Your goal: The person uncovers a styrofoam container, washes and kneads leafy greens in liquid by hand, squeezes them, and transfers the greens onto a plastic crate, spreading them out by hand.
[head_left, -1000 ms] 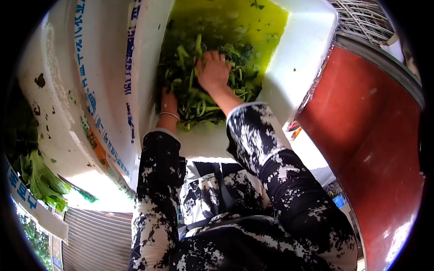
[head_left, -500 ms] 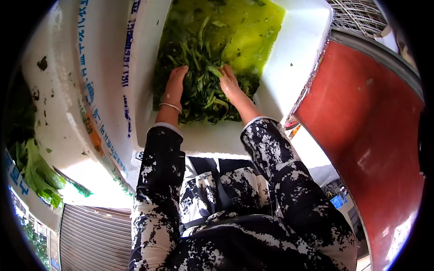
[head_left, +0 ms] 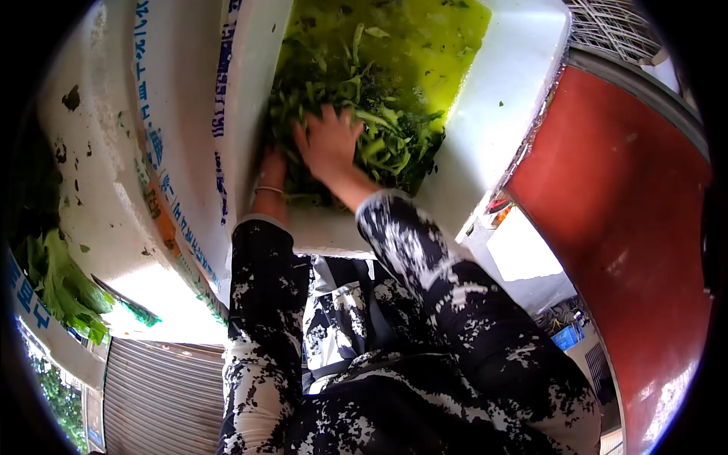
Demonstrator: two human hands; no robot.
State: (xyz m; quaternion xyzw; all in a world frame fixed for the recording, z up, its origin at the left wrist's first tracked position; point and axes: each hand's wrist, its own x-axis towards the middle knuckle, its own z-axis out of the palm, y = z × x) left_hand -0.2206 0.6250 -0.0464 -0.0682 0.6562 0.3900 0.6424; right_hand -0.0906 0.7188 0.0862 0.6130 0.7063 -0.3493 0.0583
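Note:
A white foam box [head_left: 508,83] holds yellow-green water [head_left: 425,45] and a heap of leafy greens [head_left: 387,140] with pale stems. My right hand [head_left: 331,145] lies palm down on the left part of the heap, its fingers spread. Close beside it, against the box's left wall, my left hand [head_left: 273,168] reaches down into the greens. A light bangle circles that wrist. The left fingers are hidden among leaves and shadow, so their hold does not show.
More white foam boxes [head_left: 182,98] with blue print stand on the left, and leafy greens [head_left: 64,284] lie beside them. A red panel [head_left: 607,182] rises on the right. Behind it is a wire rack [head_left: 614,26]. A ribbed shutter [head_left: 159,394] is at lower left.
My right hand has moved left across the greens, from their right side to near my left hand. My left hand has shifted slightly left and down. The greens have spread and turned over.

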